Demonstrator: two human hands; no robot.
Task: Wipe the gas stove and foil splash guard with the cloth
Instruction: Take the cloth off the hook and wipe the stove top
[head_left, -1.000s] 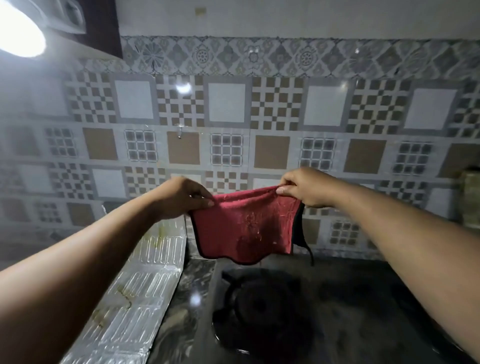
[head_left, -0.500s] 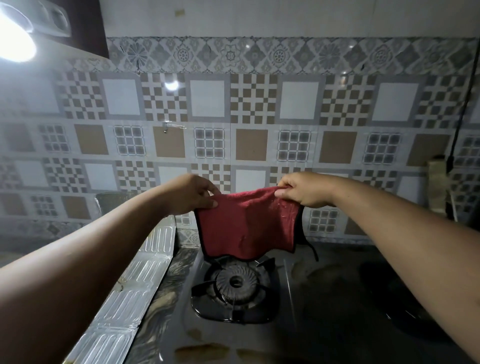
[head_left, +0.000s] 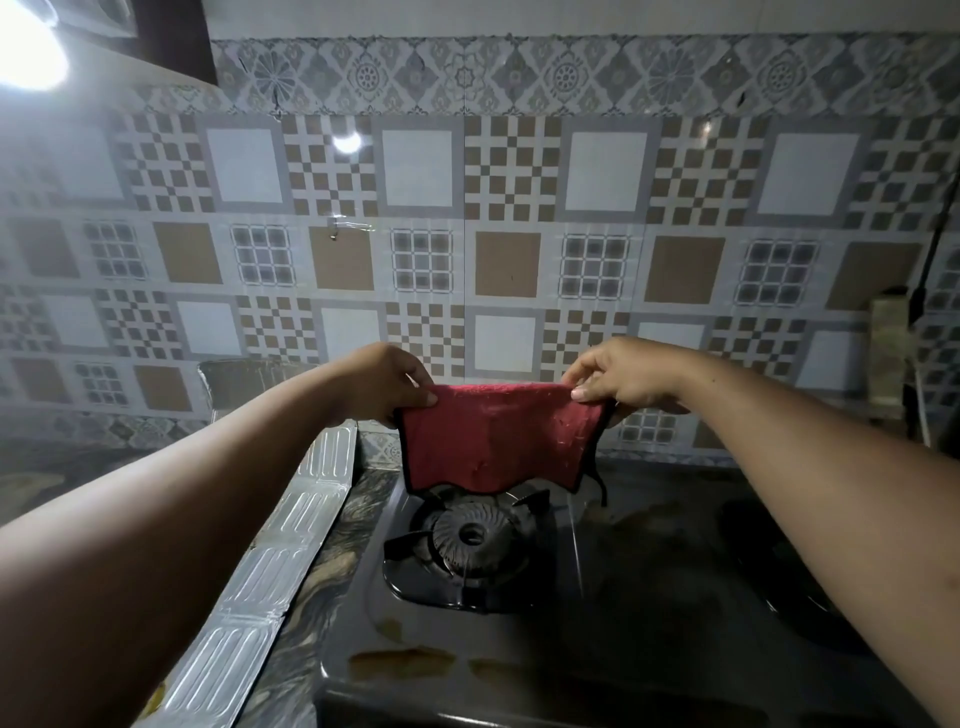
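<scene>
A red cloth (head_left: 493, 441) with a black edge hangs spread out above the stove's left burner (head_left: 470, 535). My left hand (head_left: 387, 382) pinches its upper left corner and my right hand (head_left: 623, 376) pinches its upper right corner. The black gas stove (head_left: 623, 597) lies below, with brown stains near its front edge. A ribbed foil splash guard (head_left: 280, 561) stands along the stove's left side and a further foil panel (head_left: 244, 379) rises behind my left arm.
A patterned tiled wall (head_left: 509, 218) runs close behind the stove. The right burner (head_left: 795, 571) is partly hidden by my right arm. A dark cable (head_left: 930, 249) and a box-like object (head_left: 891, 353) sit at the far right. A bright lamp (head_left: 31, 67) glares at top left.
The view has tilted down, so more of the stove and left burner shows. Both hands still hold the cloth spread, now lower and nearer the burner.
</scene>
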